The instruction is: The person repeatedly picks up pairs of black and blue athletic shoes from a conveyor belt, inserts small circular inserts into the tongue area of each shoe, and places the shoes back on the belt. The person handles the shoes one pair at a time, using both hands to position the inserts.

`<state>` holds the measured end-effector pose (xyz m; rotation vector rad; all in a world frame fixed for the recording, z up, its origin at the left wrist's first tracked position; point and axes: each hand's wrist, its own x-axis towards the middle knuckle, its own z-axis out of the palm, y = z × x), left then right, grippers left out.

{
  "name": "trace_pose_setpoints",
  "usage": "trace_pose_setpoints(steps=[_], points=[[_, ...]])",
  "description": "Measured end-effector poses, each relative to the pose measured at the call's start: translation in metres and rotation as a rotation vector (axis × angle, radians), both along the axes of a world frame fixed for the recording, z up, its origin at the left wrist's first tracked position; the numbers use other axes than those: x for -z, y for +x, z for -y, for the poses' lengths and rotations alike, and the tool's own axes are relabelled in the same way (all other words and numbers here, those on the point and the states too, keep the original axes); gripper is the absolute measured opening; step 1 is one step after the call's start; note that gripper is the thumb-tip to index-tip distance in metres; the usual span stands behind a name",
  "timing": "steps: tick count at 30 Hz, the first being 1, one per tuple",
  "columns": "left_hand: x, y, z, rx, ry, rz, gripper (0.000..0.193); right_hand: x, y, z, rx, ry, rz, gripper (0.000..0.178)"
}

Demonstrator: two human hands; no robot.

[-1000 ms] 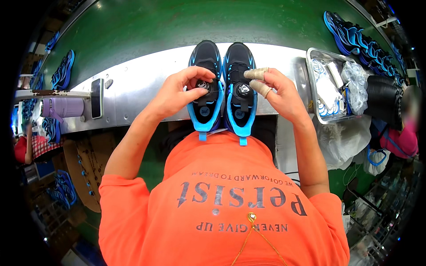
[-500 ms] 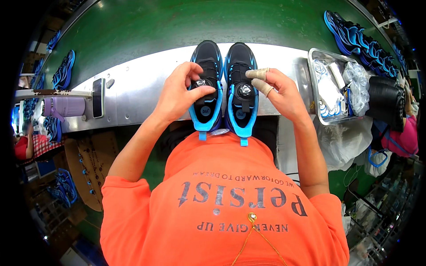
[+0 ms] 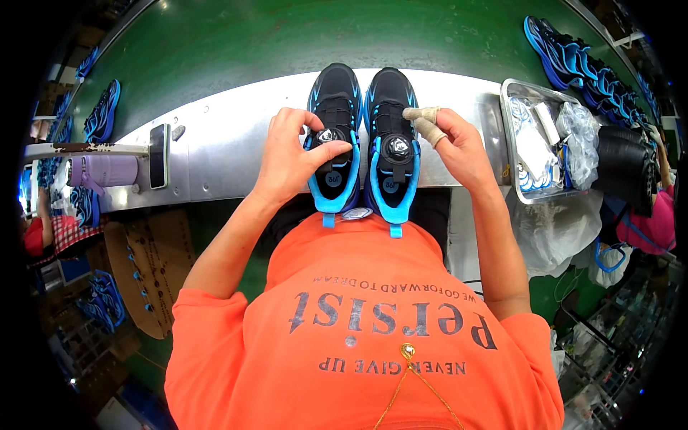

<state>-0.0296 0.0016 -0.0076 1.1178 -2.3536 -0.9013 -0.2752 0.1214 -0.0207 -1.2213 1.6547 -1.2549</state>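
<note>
Two black and blue sneakers stand side by side on the metal bench edge, toes pointing away from me: a left shoe (image 3: 334, 86) and a right shoe (image 3: 390, 87). Each has a round black lacing dial on its tongue. My left hand (image 3: 290, 154) curls over the left shoe, thumb and forefinger closed round its dial (image 3: 328, 135). Beige covers wrap two fingers of my right hand (image 3: 459, 147). Those fingers are apart with nothing between them, their tips by the outer side of the right shoe, just beyond its dial (image 3: 396, 148).
A metal tray (image 3: 507, 136) of packets and plastic bags sits at the right. A phone (image 3: 159, 158) and a lilac cup (image 3: 107, 172) are at the left. More sneakers (image 3: 552, 54) line the green conveyor surface (image 3: 287, 36). A co-worker's checked sleeve (image 3: 75, 228) shows at far left.
My left thumb and forefinger have closed in on the left shoe's dial. My right hand has shifted slightly right. Both shoes have moved a little to the right.
</note>
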Motion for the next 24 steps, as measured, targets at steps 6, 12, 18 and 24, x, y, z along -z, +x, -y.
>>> trace_pose_setpoints(steps=[6, 12, 18, 24], points=[[-0.001, 0.003, 0.025, 0.478, 0.244, -0.132, 0.013, 0.004, 0.002, 0.004, -0.019, -0.007, 0.020, 0.022], [0.002, 0.006, 0.003, -0.021, -0.028, -0.042, 0.021, 0.004, 0.000, 0.005, -0.015, 0.016, 0.006, 0.022], [0.011, 0.012, 0.009, 0.145, 0.192, -0.233, 0.025, -0.013, 0.011, 0.031, -0.079, -0.093, -0.325, 0.024], [-0.009, 0.015, 0.051, 0.619, 0.303, -0.075, 0.030, 0.017, 0.023, 0.101, -0.257, 0.035, -0.511, 0.034]])
